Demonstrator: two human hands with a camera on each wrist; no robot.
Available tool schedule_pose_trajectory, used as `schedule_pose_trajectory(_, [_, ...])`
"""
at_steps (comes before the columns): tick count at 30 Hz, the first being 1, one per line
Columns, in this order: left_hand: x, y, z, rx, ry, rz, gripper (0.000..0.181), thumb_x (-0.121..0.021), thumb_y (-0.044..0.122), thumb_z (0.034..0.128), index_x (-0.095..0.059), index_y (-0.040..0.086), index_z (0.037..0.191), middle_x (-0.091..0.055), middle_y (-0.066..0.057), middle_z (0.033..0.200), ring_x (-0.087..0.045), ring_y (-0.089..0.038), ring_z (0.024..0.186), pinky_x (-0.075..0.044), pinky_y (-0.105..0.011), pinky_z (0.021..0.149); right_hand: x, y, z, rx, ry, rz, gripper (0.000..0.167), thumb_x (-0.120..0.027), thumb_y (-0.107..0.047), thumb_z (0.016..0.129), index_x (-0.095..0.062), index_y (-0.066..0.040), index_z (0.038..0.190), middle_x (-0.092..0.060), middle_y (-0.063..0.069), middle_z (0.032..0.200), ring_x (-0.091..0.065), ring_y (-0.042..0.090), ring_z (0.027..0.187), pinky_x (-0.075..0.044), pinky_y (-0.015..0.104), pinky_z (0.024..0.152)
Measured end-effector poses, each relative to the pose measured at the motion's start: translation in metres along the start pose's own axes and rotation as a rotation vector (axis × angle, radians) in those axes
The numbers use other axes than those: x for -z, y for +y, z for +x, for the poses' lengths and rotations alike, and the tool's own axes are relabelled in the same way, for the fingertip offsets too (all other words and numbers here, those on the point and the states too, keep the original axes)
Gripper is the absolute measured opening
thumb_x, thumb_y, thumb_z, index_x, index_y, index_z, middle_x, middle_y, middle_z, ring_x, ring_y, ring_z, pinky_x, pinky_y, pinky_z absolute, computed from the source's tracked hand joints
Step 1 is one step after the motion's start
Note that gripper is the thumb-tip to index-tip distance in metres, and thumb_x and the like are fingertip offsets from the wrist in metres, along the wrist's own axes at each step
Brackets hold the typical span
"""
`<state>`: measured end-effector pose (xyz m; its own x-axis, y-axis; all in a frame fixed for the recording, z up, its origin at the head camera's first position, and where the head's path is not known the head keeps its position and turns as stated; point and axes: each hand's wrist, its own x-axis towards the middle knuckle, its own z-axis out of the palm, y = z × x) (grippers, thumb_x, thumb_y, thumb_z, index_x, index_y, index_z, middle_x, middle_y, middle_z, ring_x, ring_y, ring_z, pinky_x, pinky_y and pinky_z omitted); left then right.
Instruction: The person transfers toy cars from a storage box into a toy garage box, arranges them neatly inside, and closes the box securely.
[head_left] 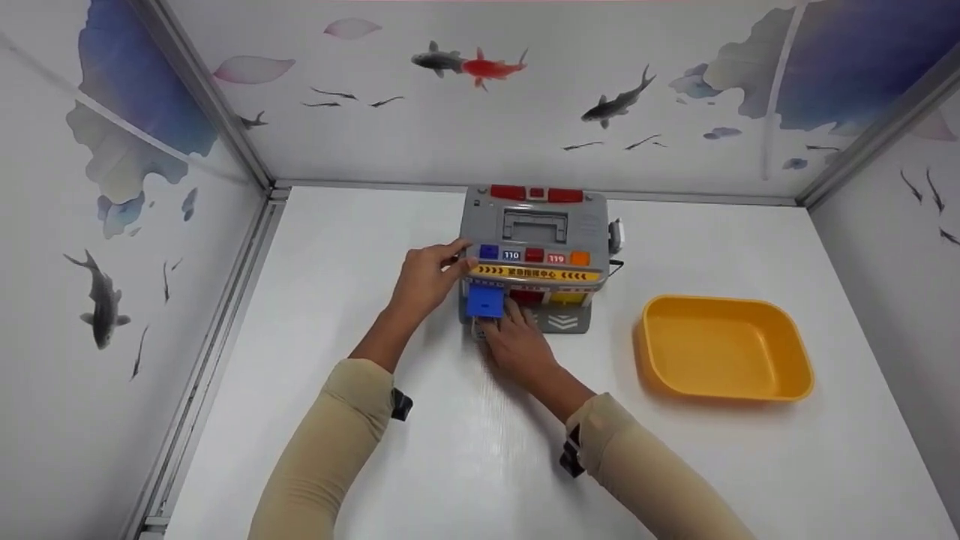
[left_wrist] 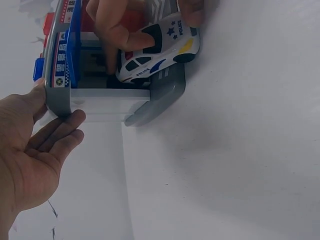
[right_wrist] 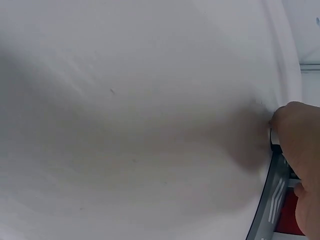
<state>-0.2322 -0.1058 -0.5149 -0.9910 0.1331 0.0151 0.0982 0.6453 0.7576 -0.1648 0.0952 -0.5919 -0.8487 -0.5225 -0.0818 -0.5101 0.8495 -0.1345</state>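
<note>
A grey toy emergency station (head_left: 484,217) stands against the back wall, its blue left door (head_left: 485,301) swung up. My left hand (head_left: 426,277) grips the station's upper left corner, with the thumb on one side of the roof edge and fingertips on the other. In the left wrist view, a white toy police car (left_wrist: 167,47) sits tilted at the mouth of the left bay. Fingers of my right hand (head_left: 519,346) pinch the car from both sides, one finger reaching into the bay. The right wrist view catches only part of that hand, and the car is mostly hidden there.
A yellow plastic bin (head_left: 724,345) stands on the white table (head_left: 450,465) to the right of the station. Printed wall panels (head_left: 525,142) enclose the table at the back and sides. The station's red and yellow doors (head_left: 568,298) are down.
</note>
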Motion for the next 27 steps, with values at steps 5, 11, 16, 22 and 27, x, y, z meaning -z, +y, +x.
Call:
schedule_pose_trajectory(5, [-0.0006, -0.001, 0.0006, -0.021, 0.008, 0.003, 0.05, -0.069, 0.044, 0.1098, -0.068, 0.02, 0.153, -0.073, -0.012, 0.148, -0.073, -0.03, 0.136, -0.06, -0.045, 0.115, -0.0025, -0.0026, 0.0052, -0.024, -0.012, -0.04, 0.049, -0.053, -0.029, 0.119, -0.045, -0.014, 0.164, -0.041, 0.019, 0.177, -0.035, 0.045, 0.166, -0.038, 0.066, 0.131])
schedule_pose_trajectory(11, [-0.0013, -0.0021, 0.0004, -0.022, 0.009, 0.015, 0.051, -0.068, 0.047, 0.1096, -0.068, 0.02, 0.153, -0.075, -0.012, 0.146, -0.074, -0.03, 0.135, -0.06, -0.045, 0.115, -0.0025, -0.0034, 0.0053, -0.023, -0.022, -0.066, 0.049, -0.05, -0.031, 0.12, -0.044, -0.013, 0.166, -0.041, 0.018, 0.177, -0.034, 0.043, 0.167, -0.038, 0.065, 0.132])
schedule_pose_trajectory(16, [-0.0018, -0.0032, 0.0004, -0.02, 0.006, 0.008, 0.052, -0.068, 0.048, 0.1097, -0.068, 0.021, 0.154, -0.075, -0.011, 0.145, -0.073, -0.03, 0.136, -0.06, -0.045, 0.116, -0.0014, -0.0048, 0.0049, -0.017, -0.04, -0.067, 0.048, -0.044, -0.032, 0.121, -0.043, -0.015, 0.166, -0.037, 0.017, 0.18, -0.03, 0.043, 0.169, -0.036, 0.065, 0.133])
schedule_pose_trajectory(22, [-0.0015, -0.0024, -0.0002, -0.026, 0.006, -0.001, 0.052, -0.068, 0.047, 0.1097, -0.068, 0.021, 0.154, -0.074, -0.011, 0.146, -0.073, -0.03, 0.136, -0.06, -0.045, 0.114, -0.0017, -0.0064, 0.0035, 0.002, -0.023, -0.134, 0.049, -0.049, -0.028, 0.12, -0.04, -0.015, 0.167, -0.036, 0.016, 0.18, -0.032, 0.042, 0.168, -0.037, 0.063, 0.133])
schedule_pose_trajectory(27, [-0.001, -0.0022, -0.0008, -0.032, 0.008, 0.001, 0.051, -0.068, 0.046, 0.11, -0.068, 0.02, 0.154, -0.074, -0.011, 0.147, -0.074, -0.03, 0.135, -0.06, -0.045, 0.114, -0.0019, -0.0067, 0.0033, 0.014, 0.002, -0.192, 0.054, -0.056, -0.026, 0.118, -0.039, -0.016, 0.168, -0.035, 0.016, 0.181, -0.033, 0.041, 0.168, -0.038, 0.062, 0.133])
